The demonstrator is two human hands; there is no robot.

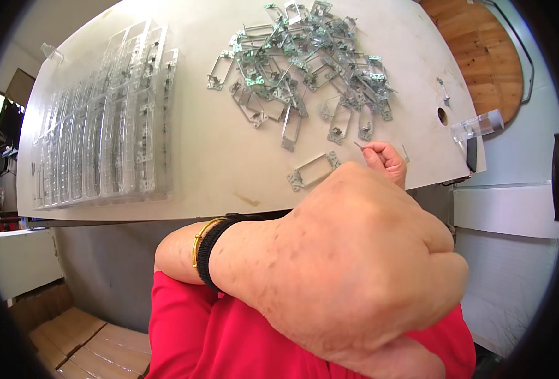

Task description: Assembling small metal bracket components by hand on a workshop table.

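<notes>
Raised close to the camera, my left hand shows its back, with a gold bracelet and a black band at the wrist. Its fingers curl under, and what they hold, if anything, is hidden. Beyond it, my right hand is closed in a pinch over the table, a thin metal pin sticking out from its fingertips. A rectangular metal bracket frame lies alone beside the hands. Farther back is a loose heap of similar bracket frames.
Stacked clear plastic trays with small parts fill the table's left. Right of the heap lie small metal pieces, a hole in the tabletop, and a clear bottle at the edge. A round wooden board stands beyond; cardboard boxes sit lower left.
</notes>
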